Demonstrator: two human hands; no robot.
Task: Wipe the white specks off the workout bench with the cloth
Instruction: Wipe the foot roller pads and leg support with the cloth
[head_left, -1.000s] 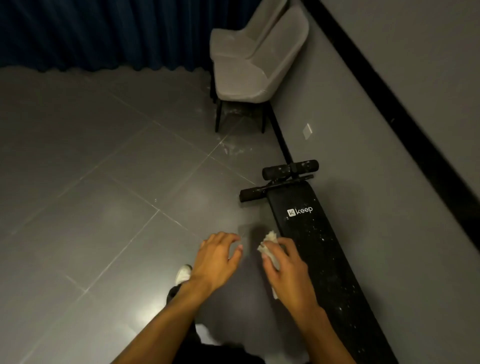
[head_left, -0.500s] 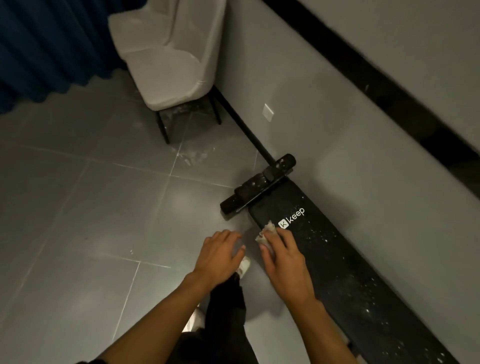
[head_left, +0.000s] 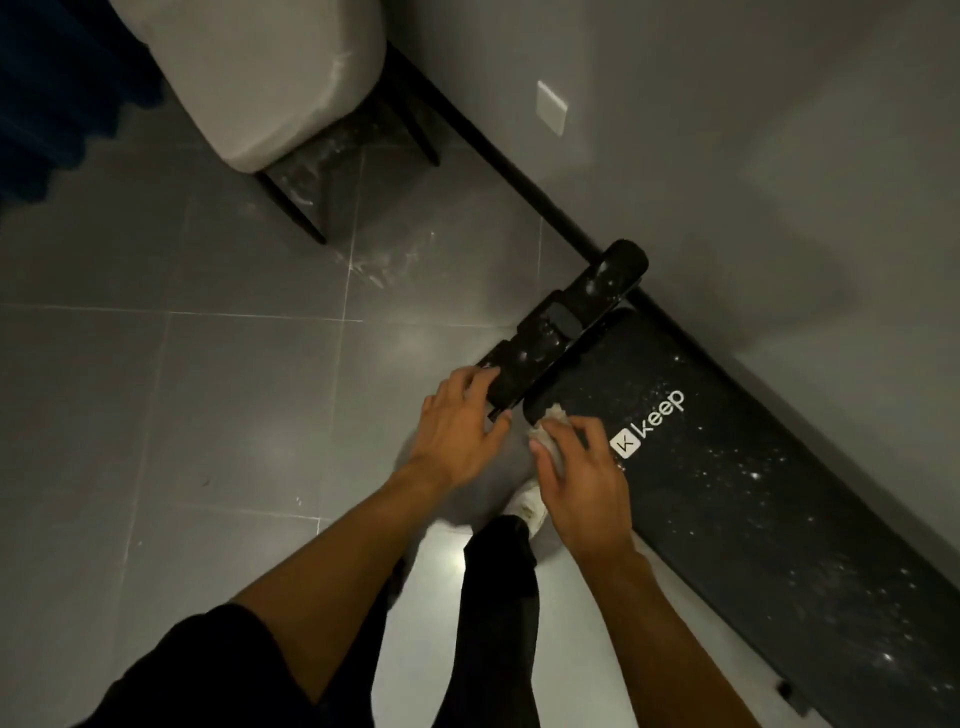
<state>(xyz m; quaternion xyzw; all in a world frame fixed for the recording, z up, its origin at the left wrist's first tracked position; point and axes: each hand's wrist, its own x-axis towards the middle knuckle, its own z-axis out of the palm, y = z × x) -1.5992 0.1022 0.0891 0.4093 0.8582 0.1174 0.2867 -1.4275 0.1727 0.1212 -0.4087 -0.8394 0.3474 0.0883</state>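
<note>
A black workout bench (head_left: 737, 499) with a white "keep" logo lies along the grey wall, its pad dusted with white specks. My right hand (head_left: 582, 483) grips a crumpled white cloth (head_left: 551, 426) and holds it at the pad's near top corner, just left of the logo. My left hand (head_left: 457, 431) reaches the black foam roller bar (head_left: 566, 322) at the bench's head, fingers touching its left end. Specks also dot the roller.
A grey upholstered chair (head_left: 270, 73) on black legs stands at the back by the wall. A white wall socket (head_left: 551, 106) sits above the black skirting. My dark-trousered leg and white shoe (head_left: 530, 506) stand beside the bench on the grey tiled floor.
I have stepped closer and the view has swung down over the bench. My left hand moved forward onto the roller bar's end; my right hand carried the cloth onto the pad's corner.
</note>
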